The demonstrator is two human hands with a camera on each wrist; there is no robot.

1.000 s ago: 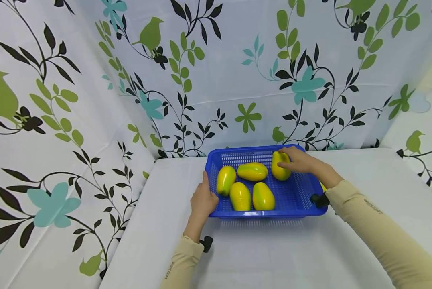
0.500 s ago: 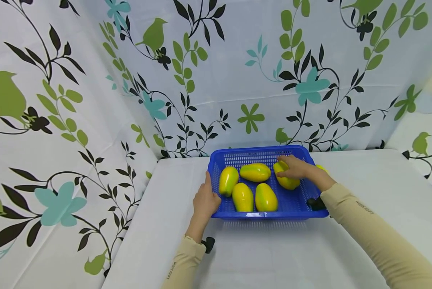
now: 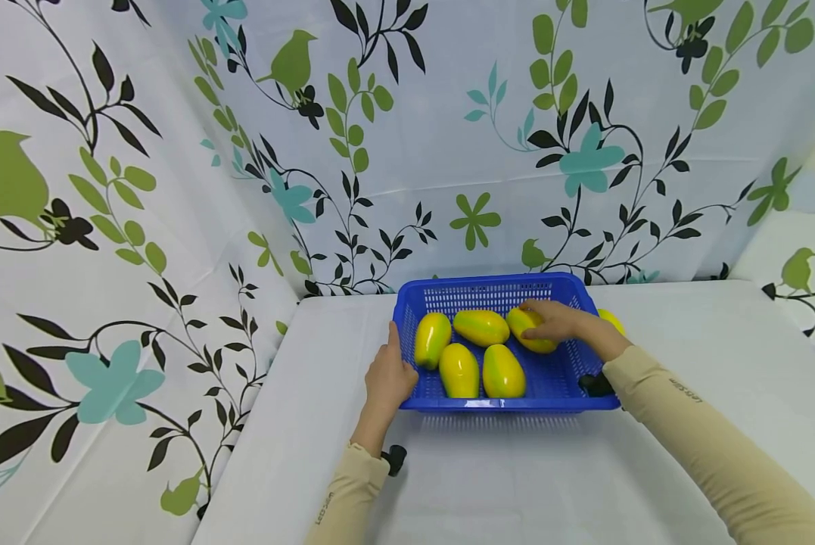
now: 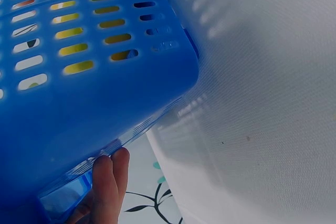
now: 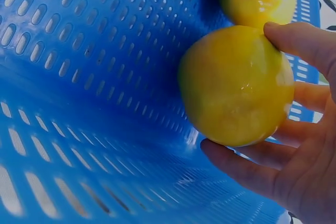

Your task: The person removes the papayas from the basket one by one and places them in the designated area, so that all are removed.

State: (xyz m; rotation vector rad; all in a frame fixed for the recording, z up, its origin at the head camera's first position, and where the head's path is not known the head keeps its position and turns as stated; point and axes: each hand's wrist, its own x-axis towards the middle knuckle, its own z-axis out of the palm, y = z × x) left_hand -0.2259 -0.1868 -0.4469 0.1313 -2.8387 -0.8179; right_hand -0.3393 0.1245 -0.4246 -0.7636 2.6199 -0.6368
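In the head view a blue plastic basket (image 3: 489, 405) with slotted walls holds several glossy yellow-green mangoes, among them one (image 3: 433, 341) by the left wall and one (image 3: 504, 371) near the front. My right hand (image 3: 553, 322) reaches into the basket's right half and grips a mango (image 5: 236, 85), its thumb and fingers spread round the sides in the right wrist view. That mango lies tilted beside the back middle mango (image 3: 480, 328). My left hand (image 3: 389, 376) holds the basket's left side at the rim; its fingers (image 4: 111, 179) press on the outer wall in the left wrist view.
Another yellow mango (image 3: 612, 322) shows outside the basket, behind its right wall and partly hidden by the right forearm. A white cloth (image 3: 482, 484) covers the table. Leaf-patterned curtains (image 3: 407, 189) stand behind and at the left.
The mango under my right hand has come forward from the back wall, tilted over, then shifted slightly left towards the others. The left hand stays on the basket's side.
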